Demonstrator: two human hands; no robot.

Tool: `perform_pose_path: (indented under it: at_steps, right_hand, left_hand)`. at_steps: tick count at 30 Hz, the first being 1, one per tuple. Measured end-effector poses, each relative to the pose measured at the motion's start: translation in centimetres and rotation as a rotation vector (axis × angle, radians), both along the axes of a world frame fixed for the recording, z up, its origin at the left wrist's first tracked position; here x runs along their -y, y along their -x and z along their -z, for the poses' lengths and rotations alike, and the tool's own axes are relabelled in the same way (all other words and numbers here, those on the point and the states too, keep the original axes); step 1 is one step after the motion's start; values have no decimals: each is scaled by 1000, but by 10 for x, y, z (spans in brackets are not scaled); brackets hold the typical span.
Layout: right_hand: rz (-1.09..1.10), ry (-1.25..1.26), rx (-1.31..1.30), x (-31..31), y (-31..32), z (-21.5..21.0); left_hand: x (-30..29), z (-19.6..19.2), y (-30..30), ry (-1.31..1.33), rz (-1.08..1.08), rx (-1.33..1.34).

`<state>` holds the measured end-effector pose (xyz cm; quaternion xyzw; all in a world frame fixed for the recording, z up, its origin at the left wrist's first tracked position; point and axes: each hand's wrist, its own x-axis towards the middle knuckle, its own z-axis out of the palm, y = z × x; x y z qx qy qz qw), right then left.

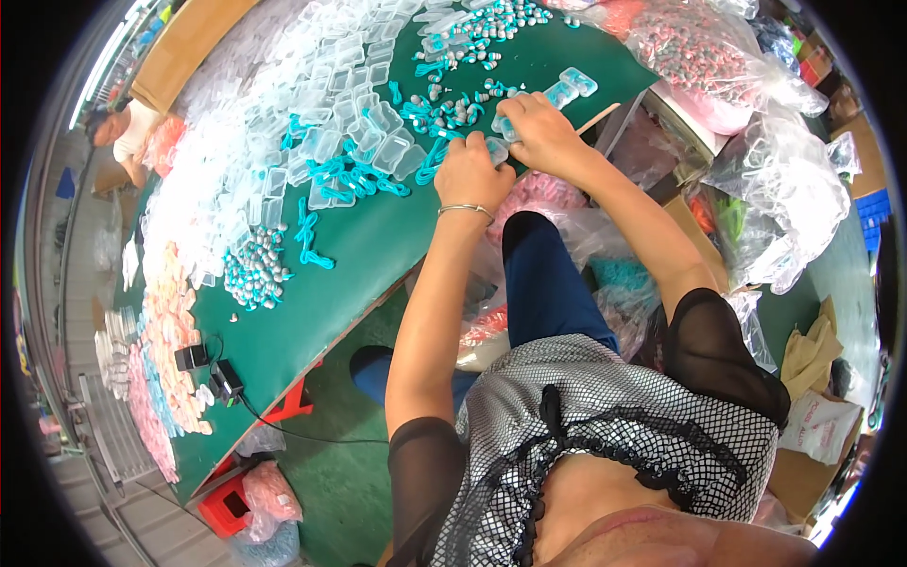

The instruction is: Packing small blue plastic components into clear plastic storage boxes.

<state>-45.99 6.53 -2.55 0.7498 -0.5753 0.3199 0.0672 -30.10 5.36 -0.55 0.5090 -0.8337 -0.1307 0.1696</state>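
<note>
At the table's near edge, my left hand [470, 176] is closed, fingers curled, against a small clear plastic box [497, 149]. Close on its right, my right hand [540, 135] bends its fingers over the same spot and grips a clear box, partly hidden by the fingers. Just beyond it, filled clear boxes [578, 82] with teal contents line the edge. Left of my hands lie teal cord bundles [345, 177] and open clear boxes [389, 151]. Small grey-and-teal plugs [453, 114] with teal cords are heaped beyond my left hand.
A large pile of clear boxes [236, 142] covers the far left of the green table [326, 293]. More plugs [257, 269] and black adapters [225, 380] with a cable lie nearer. Plastic bags [779, 203] crowd the right. Another person [137, 137] is at the far left.
</note>
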Motion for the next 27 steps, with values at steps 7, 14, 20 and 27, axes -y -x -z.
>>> perform_pose_path:
  at_steps: [7, 14, 20, 27]
  right_hand:
    - [8, -103, 422, 4, 47, -27]
    - [282, -97, 451, 29, 117, -34]
    - [398, -193, 8, 46, 159, -5]
    - [289, -363, 171, 50, 154, -12]
  left_hand:
    - [18, 10, 27, 69, 74, -456]
    - [48, 15, 61, 310, 302, -339]
    - [51, 7, 73, 229, 382, -141]
    - [54, -2, 78, 199, 321, 105]
